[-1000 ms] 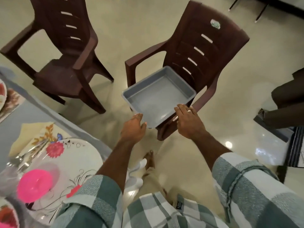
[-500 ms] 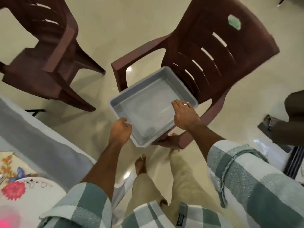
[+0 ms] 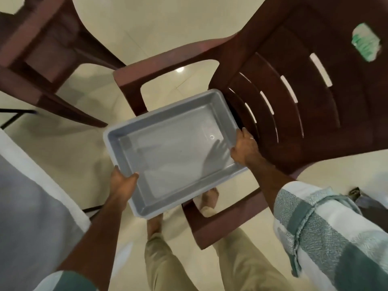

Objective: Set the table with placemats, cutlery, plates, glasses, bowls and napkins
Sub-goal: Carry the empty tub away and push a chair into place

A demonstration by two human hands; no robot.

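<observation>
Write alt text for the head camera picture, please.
Two hands, left hand and right hand, grip opposite edges of an empty grey tray over a brown plastic chair, seen from above; a second chair stands at upper left.

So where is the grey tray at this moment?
In the head view the grey tray is at the centre, over the seat of the brown chair, gripped by the left hand and right hand at opposite edges.

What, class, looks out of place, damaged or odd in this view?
Nothing looks spilled or broken. The grey rectangular plastic tub, gripped at opposite rims by the left hand and right hand, is empty and sits on the brown plastic armchair, not a table.
</observation>
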